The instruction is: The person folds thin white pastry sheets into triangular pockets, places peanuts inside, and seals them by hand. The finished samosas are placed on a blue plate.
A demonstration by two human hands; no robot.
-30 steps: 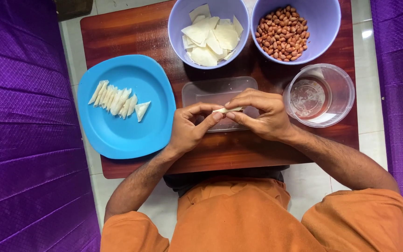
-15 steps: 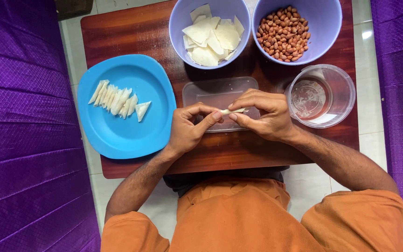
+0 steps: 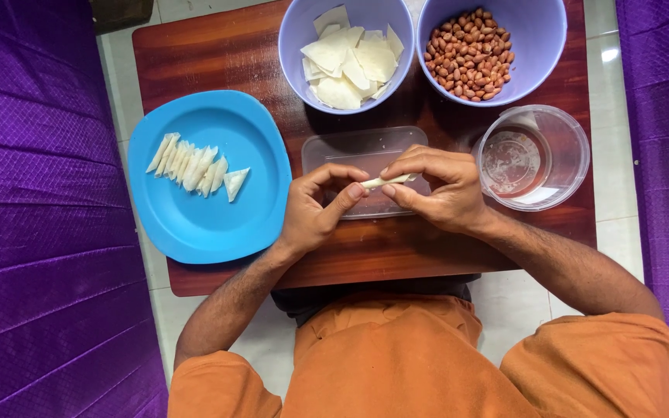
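You pinch a thin white dough piece [image 3: 387,182] at the middle of the frame, over a clear flat lid [image 3: 342,155]. Your left hand [image 3: 315,213] and right hand [image 3: 439,190] both have their grip closed on it. Press the soft edges evenly and gently so they stick. Left of your hands, a smooth blue plate [image 3: 195,217] holds folded triangles. At the top, round bowls hold flat white sheets [image 3: 350,58] and bumpy brown peanuts [image 3: 470,54].
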